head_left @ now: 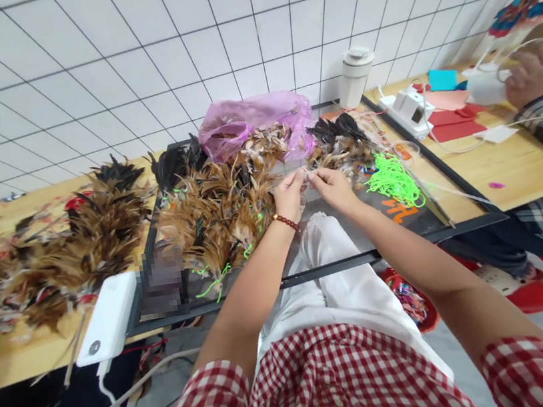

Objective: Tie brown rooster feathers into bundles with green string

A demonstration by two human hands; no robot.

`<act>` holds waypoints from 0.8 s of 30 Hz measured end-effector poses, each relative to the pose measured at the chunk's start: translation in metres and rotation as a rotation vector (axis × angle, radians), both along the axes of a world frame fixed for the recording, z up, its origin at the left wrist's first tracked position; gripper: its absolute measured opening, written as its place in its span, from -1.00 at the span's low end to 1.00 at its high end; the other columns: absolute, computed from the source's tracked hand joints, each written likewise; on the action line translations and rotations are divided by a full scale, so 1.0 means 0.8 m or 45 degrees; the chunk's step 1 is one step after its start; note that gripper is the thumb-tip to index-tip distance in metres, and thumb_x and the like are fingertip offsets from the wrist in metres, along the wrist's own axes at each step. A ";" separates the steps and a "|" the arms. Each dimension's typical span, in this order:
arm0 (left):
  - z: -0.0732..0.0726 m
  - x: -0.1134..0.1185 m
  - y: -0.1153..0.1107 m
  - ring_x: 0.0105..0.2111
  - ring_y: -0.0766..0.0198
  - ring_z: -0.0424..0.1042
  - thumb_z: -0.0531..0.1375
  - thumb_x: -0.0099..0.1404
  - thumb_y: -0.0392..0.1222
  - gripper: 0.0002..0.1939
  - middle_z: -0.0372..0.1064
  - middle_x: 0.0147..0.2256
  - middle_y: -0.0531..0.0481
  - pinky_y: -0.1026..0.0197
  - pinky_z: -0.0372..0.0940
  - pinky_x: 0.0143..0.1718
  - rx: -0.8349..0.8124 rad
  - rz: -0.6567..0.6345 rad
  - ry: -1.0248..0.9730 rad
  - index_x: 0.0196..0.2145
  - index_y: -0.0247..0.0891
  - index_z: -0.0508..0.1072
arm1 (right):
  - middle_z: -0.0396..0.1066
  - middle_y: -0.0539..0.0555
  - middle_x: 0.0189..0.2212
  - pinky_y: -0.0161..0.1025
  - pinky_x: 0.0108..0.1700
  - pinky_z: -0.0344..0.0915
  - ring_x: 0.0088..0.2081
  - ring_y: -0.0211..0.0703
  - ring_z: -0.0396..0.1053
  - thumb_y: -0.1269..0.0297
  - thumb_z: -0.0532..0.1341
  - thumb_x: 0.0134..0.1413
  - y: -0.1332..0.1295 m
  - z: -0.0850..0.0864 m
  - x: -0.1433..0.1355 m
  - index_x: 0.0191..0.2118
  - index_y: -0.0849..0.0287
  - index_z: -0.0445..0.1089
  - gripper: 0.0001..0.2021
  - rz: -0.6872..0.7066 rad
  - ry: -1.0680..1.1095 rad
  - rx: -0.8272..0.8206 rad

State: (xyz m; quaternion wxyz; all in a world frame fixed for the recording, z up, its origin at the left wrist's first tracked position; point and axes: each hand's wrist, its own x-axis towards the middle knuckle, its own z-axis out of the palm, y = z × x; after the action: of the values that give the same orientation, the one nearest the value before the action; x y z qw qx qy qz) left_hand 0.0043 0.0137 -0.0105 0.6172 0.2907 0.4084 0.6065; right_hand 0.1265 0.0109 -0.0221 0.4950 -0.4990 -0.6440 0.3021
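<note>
Over the dark framed board (pixel 330 264), my left hand (pixel 290 195) and my right hand (pixel 334 186) meet fingertip to fingertip. Both are closed in a pinch around something small and whitish, too small to name. A beaded bracelet (pixel 286 222) circles my left wrist. Left of that hand lies a large heap of brown feathers (pixel 218 204), with bits of green cord among them. A bundle of bright green cords (pixel 392 180) rests to the right of my right hand. Behind the hands is a pink plastic bag (pixel 259 114) with feathers spilling at its mouth.
A white lidded cup (pixel 356 77) stands by the tiled wall. More feathers (pixel 99 234) and a white power bank (pixel 107 317) with a cable lie at left. At right are a power strip (pixel 407 110), red sheets (pixel 452 124) and another person's hand (pixel 531 73).
</note>
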 end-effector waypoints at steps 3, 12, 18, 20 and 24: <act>-0.002 0.004 -0.001 -0.34 0.42 0.47 0.41 0.18 -0.27 -0.97 0.63 -0.31 0.01 0.32 0.34 -0.21 0.011 -0.022 0.020 -0.38 -0.28 0.67 | 0.43 0.01 -0.51 -0.22 -0.24 0.22 -0.41 -0.20 0.31 -0.03 0.15 0.15 0.002 -0.005 -0.003 -0.49 0.13 0.39 -0.64 0.052 -0.003 -0.007; 0.003 -0.007 0.000 -0.44 0.43 0.44 0.41 0.20 -0.23 -0.86 0.51 -0.47 0.07 0.35 0.35 -0.30 0.013 -0.086 0.075 -0.45 -0.29 0.57 | 0.41 -0.01 -0.55 -0.23 -0.32 0.18 -0.46 -0.24 0.24 -0.13 0.30 0.05 0.002 0.002 0.011 -0.46 0.16 0.50 -0.60 0.083 0.067 -0.028; 0.004 -0.006 -0.003 -0.68 0.47 0.11 0.32 0.33 -0.20 -0.82 0.19 -0.69 0.19 0.36 -0.07 -0.63 0.070 -0.197 0.341 -0.44 -0.28 0.53 | 0.55 0.09 -0.33 -0.14 -0.13 0.33 -0.26 -0.11 0.42 -0.03 0.32 0.10 0.012 0.007 0.029 -0.31 0.11 0.61 -0.70 -0.017 0.098 0.257; 0.002 -0.004 -0.005 -0.68 0.48 0.09 0.31 0.34 -0.19 -0.74 0.19 -0.68 0.17 0.35 -0.07 -0.63 0.145 -0.272 0.367 -0.50 -0.27 0.48 | 0.57 0.10 -0.30 -0.11 -0.06 0.36 -0.20 -0.09 0.45 -0.03 0.33 0.10 0.013 0.006 0.029 -0.29 0.10 0.63 -0.70 0.042 0.117 0.233; -0.009 -0.006 -0.004 -0.68 0.49 0.08 0.34 0.33 -0.10 -0.59 0.18 -0.70 0.15 0.35 -0.03 -0.59 0.240 -0.366 0.496 -0.61 -0.26 0.37 | 0.55 0.07 -0.30 -0.10 -0.03 0.37 -0.20 -0.10 0.44 -0.09 0.39 0.04 0.010 0.007 0.026 -0.29 0.09 0.62 -0.67 0.103 0.177 0.137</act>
State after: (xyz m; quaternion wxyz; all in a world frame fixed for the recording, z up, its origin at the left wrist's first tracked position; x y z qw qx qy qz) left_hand -0.0001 0.0106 -0.0173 0.5769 0.5134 0.4157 0.4804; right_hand 0.1472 0.0193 -0.0169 0.5519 -0.4232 -0.6431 0.3206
